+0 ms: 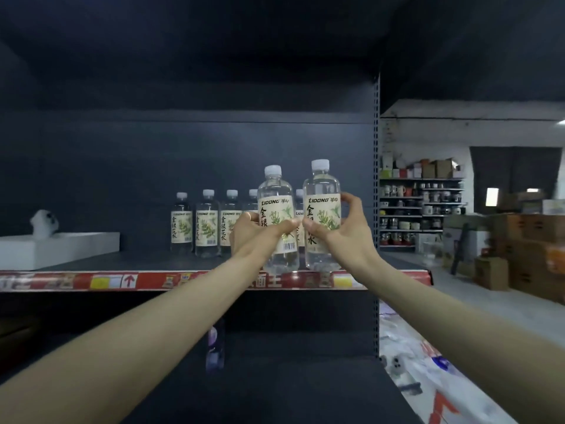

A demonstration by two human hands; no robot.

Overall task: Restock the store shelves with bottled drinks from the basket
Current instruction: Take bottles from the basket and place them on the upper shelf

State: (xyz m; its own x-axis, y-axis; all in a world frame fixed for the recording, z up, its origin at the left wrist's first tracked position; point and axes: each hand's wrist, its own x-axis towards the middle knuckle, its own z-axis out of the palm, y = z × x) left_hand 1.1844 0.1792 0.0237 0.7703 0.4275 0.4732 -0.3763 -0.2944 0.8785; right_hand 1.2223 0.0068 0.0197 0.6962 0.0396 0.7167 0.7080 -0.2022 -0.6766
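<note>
The left bottle (pixel 277 209) and the right bottle (pixel 321 206) both stand upright, long axis vertical and caps up, almost touching side by side. Their bases are at the front lip of the shelf (pixel 146 261); I cannot tell whether they rest on the board or hang just above it. The left hand (pixel 253 237) grips the left bottle around the label, and the right hand (pixel 345 237) grips the right bottle the same way, so each hand is full.

With twelve o'clock toward the back wall, the row of bottles (pixel 207 223) already in place lies from ten to twelve o'clock of the hands, deeper in, and its right end is hidden behind the two held bottles. In my judgement the coming move is a straight push toward twelve. Bare board lies between the row and the red price strip (pixel 122 280). The upright post (pixel 376 179) closes three o'clock, near the right hand. The white tray (pixel 58 246) sits at nine o'clock, well apart.
</note>
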